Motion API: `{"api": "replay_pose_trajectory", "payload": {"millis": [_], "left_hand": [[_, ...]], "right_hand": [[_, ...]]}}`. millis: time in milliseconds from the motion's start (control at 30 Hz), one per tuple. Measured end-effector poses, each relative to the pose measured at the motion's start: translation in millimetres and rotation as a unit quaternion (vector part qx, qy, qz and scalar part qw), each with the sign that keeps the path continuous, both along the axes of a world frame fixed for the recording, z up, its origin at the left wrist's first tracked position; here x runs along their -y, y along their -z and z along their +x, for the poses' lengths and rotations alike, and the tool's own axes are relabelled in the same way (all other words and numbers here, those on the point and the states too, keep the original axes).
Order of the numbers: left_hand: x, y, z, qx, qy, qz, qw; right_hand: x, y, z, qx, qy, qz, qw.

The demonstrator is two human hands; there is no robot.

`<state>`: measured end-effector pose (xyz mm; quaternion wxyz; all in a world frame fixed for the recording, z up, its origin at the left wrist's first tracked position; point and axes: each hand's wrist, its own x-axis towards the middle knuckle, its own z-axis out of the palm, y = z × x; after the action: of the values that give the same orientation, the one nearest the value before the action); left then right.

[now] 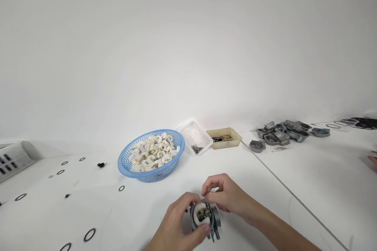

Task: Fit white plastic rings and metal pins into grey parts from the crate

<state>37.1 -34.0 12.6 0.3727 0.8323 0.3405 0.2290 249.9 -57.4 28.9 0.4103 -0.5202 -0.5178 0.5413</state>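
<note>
A grey metal carburetor (216, 219) sits low in the middle of the view, its open side up, with a white float (198, 216) and brass parts showing inside. My left hand (179, 223) is closed around its left side, thumb across the near edge of the float. At the carburetor's far edge, my right hand (225, 196) has thumb and forefinger pinched together. Whatever lies between those fingertips, if anything, is too small or hidden to make out.
A blue basket (122, 166) of white floats stands behind, beside a clear plastic tray (194, 131) with small metal pins and a yellowish tray (228, 145). Grey metal bowls (272, 139) are piled rightward. A thin rod (288, 190) crosses the table; black rings (90, 234) lie left. Another person's hand (372, 159) shows far right.
</note>
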Motion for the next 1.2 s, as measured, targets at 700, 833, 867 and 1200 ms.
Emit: {"api": "replay_pose_trajectory", "payload": {"millis": [700,833,867,1200], "left_hand": [[0.1,-5.5,1.9,-0.023,-0.004,0.001,1.000],[-1.7,1.7,1.0,0.001,0.003,0.021,1.000],[-2.0,2.8,0.9,0.006,0.006,0.025,1.000],[-0.4,-4.8,1.8,0.002,0.013,0.015,1.000]], "right_hand": [[1.2,-8.8,9.8,0.018,-0.030,-0.012,0.999],[0.5,-10.4,15.4,0.004,-0.044,-0.004,0.999],[0.6,-10.7,15.8,0.002,-0.048,-0.003,0.999],[2.0,-7.6,9.9,0.009,-0.045,0.003,0.999]]}}
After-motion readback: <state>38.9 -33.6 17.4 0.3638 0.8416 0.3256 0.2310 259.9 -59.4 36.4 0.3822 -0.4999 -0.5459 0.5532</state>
